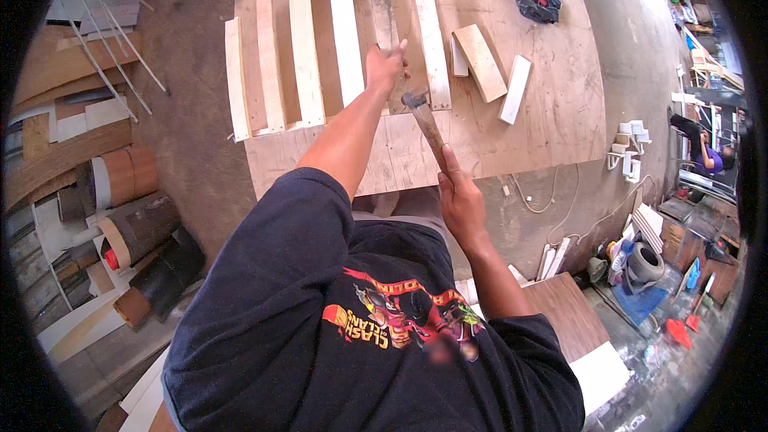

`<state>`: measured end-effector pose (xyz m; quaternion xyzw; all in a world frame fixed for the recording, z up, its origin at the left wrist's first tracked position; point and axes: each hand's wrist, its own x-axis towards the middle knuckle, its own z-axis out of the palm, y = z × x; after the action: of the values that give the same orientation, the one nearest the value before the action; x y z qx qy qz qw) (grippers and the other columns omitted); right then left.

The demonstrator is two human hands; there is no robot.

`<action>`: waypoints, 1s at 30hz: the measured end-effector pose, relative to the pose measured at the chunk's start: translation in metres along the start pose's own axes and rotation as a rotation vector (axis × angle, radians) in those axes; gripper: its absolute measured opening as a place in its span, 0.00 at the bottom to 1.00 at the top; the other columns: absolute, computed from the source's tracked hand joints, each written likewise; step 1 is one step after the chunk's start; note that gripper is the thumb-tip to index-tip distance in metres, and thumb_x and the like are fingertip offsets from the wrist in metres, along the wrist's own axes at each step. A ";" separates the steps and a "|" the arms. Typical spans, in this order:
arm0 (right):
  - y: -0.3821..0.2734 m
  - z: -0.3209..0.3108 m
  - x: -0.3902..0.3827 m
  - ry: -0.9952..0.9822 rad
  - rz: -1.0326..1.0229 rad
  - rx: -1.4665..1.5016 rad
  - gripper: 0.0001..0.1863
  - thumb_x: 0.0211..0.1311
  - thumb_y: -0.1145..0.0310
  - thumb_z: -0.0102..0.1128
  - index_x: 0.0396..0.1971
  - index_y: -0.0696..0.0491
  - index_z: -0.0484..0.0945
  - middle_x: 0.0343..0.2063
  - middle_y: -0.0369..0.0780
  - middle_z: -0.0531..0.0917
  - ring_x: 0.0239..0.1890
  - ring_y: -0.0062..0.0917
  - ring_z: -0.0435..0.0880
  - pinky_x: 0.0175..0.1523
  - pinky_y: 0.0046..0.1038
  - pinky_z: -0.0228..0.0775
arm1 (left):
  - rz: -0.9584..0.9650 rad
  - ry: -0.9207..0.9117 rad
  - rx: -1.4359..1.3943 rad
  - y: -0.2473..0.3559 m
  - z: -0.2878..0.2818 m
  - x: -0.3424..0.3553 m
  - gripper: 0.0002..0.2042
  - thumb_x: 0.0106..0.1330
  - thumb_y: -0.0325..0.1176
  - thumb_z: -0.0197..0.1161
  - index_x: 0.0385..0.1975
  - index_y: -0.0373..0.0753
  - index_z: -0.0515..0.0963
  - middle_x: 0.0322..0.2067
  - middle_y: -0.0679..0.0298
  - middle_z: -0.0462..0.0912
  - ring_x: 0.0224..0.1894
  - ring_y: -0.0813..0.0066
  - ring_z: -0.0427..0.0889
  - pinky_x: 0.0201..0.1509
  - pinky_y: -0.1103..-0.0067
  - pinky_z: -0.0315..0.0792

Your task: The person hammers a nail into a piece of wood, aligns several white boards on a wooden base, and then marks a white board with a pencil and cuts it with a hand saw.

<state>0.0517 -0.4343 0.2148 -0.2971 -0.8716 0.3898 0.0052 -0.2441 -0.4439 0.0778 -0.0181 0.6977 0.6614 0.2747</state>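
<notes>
**Slat Frame Partly Laid, Hammer in Hand**

At 11 o'clock, four pale slats point(304, 40) lay in place on the plywood bench point(552, 112). Your left hand point(385, 66) gripped a darker slat point(381, 0); your right hand point(460, 200) clutched the hammer point(424, 124) beside it. Loose boards point(480, 62) at 1 o'clock remained unfixed.

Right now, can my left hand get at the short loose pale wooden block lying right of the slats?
Probably not: the left hand is gripping a grey slat, and the pale wooden block lies beyond the hammer.

Desk point(560, 112) far end cut by top edge, slat point(381, 0) partly under left hand point(385, 66), hammer point(424, 124) handle end inside right hand point(460, 200), distant person point(708, 156) too small to tell.
</notes>
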 end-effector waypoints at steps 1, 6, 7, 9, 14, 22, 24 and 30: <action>0.002 0.001 0.000 0.001 0.000 -0.004 0.29 0.73 0.70 0.55 0.73 0.41 0.65 0.42 0.56 0.84 0.44 0.51 0.84 0.49 0.42 0.75 | -0.020 -0.013 -0.002 0.003 0.000 -0.001 0.22 0.66 0.41 0.71 0.42 0.25 0.72 0.26 0.52 0.83 0.19 0.67 0.82 0.20 0.71 0.77; -0.004 -0.002 0.004 0.094 -0.067 0.028 0.29 0.74 0.69 0.54 0.73 0.40 0.65 0.43 0.56 0.84 0.45 0.53 0.84 0.49 0.42 0.75 | -0.046 -0.033 -0.006 -0.003 0.000 -0.001 0.22 0.67 0.41 0.70 0.40 0.24 0.71 0.27 0.50 0.83 0.18 0.66 0.82 0.20 0.71 0.77; -0.004 -0.002 0.004 0.095 -0.067 0.027 0.29 0.74 0.69 0.54 0.73 0.40 0.65 0.43 0.56 0.84 0.45 0.53 0.84 0.49 0.42 0.75 | -0.004 0.012 0.055 0.000 0.002 -0.001 0.21 0.66 0.42 0.71 0.38 0.27 0.75 0.25 0.53 0.83 0.18 0.68 0.82 0.20 0.72 0.76; -0.003 -0.002 0.004 0.090 -0.121 -0.070 0.32 0.73 0.68 0.54 0.75 0.34 0.59 0.31 0.55 0.82 0.35 0.54 0.84 0.38 0.49 0.75 | 0.039 0.056 0.116 0.001 0.004 0.000 0.19 0.66 0.43 0.71 0.36 0.29 0.78 0.23 0.57 0.82 0.18 0.69 0.81 0.19 0.73 0.75; -0.007 -0.007 0.002 -0.027 0.013 -0.136 0.31 0.74 0.68 0.54 0.74 0.36 0.61 0.40 0.56 0.81 0.42 0.55 0.83 0.43 0.47 0.75 | -0.033 0.020 0.070 0.002 0.003 -0.002 0.23 0.67 0.41 0.70 0.41 0.23 0.71 0.25 0.51 0.83 0.18 0.66 0.83 0.21 0.71 0.77; -0.012 -0.001 0.001 -0.072 0.121 -0.188 0.30 0.74 0.69 0.54 0.74 0.39 0.62 0.49 0.58 0.81 0.50 0.56 0.82 0.50 0.45 0.75 | -0.004 0.016 0.066 -0.004 0.004 0.003 0.22 0.66 0.41 0.71 0.41 0.25 0.73 0.25 0.51 0.85 0.19 0.67 0.84 0.23 0.70 0.78; -0.010 -0.003 0.006 -0.120 0.160 -0.177 0.30 0.74 0.70 0.54 0.73 0.40 0.63 0.48 0.58 0.82 0.49 0.56 0.82 0.50 0.45 0.75 | 0.007 0.029 0.050 -0.005 0.004 0.007 0.22 0.66 0.41 0.71 0.41 0.25 0.73 0.25 0.51 0.85 0.19 0.67 0.84 0.24 0.70 0.78; -0.014 0.000 0.001 0.162 -0.112 -0.014 0.31 0.74 0.64 0.53 0.74 0.32 0.59 0.32 0.55 0.81 0.33 0.55 0.83 0.38 0.52 0.75 | 0.149 0.066 0.161 -0.018 0.000 0.013 0.24 0.66 0.43 0.71 0.41 0.24 0.73 0.26 0.51 0.85 0.20 0.66 0.84 0.24 0.70 0.79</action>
<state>0.0435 -0.4407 0.2241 -0.2785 -0.8864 0.3574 0.0952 -0.2480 -0.4416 0.0559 0.0342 0.7568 0.6207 0.2021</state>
